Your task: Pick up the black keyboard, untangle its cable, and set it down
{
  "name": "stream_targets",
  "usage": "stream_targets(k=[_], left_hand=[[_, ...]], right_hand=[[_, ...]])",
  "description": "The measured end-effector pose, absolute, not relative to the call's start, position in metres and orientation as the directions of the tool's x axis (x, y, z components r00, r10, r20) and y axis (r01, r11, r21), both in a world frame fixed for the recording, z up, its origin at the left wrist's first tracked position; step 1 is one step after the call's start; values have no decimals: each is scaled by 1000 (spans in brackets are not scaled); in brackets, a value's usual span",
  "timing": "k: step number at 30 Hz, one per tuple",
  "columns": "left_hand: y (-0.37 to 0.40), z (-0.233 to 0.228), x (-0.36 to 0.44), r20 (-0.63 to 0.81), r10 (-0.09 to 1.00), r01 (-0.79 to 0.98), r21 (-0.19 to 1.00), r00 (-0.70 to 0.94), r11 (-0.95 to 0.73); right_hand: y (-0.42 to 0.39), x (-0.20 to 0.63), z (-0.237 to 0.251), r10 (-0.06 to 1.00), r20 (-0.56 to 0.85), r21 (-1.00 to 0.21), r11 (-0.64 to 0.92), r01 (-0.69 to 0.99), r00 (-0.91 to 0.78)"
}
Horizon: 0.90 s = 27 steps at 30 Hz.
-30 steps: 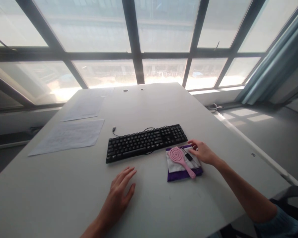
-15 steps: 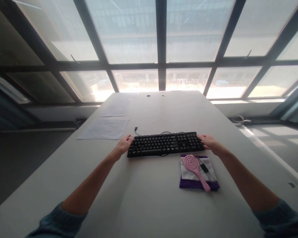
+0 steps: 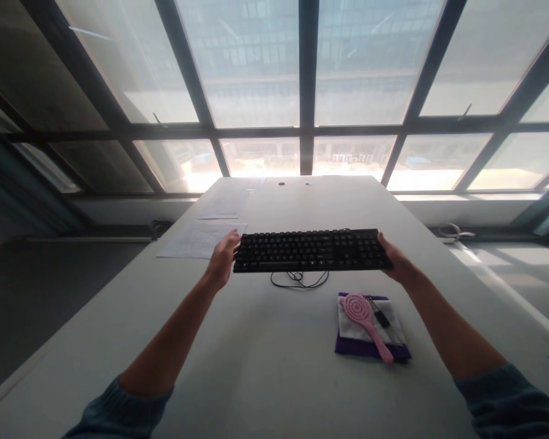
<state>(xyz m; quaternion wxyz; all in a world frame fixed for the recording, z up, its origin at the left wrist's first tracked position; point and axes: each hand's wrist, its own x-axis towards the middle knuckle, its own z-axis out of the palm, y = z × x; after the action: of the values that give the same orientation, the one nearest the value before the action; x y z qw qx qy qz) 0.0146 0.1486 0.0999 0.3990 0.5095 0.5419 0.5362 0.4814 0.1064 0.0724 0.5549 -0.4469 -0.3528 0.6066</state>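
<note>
A black keyboard (image 3: 312, 250) hangs level above the white table (image 3: 265, 366), keys facing up. My left hand (image 3: 223, 258) grips its left end and my right hand (image 3: 397, 262) grips its right end. The keyboard's black cable (image 3: 299, 280) droops in a loop onto the table beneath it. Nearer to me on the right, a pink hairbrush (image 3: 365, 317) lies on a white cloth over a purple cloth (image 3: 370, 349), with a small black tool (image 3: 382, 317) beside the brush.
Two sheets of paper (image 3: 200, 239) lie on the table's left side, beyond my left hand. Large windows with dark frames (image 3: 307, 128) stand behind the table's far edge. Grey floor lies to both sides of the table.
Both hands went to the keyboard's ends, took hold and lifted it off the table. The view also rose and swung left.
</note>
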Motion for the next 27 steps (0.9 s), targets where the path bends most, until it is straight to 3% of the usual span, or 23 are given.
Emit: stream_targets(k=[4,7,12,17,22,27], left_hand=[[166,109,15,205,961,208,964,-185,-166],[161,87,30,278,944,381,904,-180,-193],[125,23,97,294,941,665,671,167,-327],[108,6,139,193,848,719,458,494,-523],[95,19,124,177,792,733,305,584,-608],[66,28,111,122,767,735,225,630,-640]], right_hand=[[106,477,81,995,-44,-917,-7,-398,85],[106,477,83,991,8,-908,62,-414,132],[104,480,84,972,82,-901,166,-402,219],[98,473,88,948,77,-868,216,-446,309],[94,467,84,930,58,-856,233,-462,362],[97,460,65,939,35,-838,215,-502,343]])
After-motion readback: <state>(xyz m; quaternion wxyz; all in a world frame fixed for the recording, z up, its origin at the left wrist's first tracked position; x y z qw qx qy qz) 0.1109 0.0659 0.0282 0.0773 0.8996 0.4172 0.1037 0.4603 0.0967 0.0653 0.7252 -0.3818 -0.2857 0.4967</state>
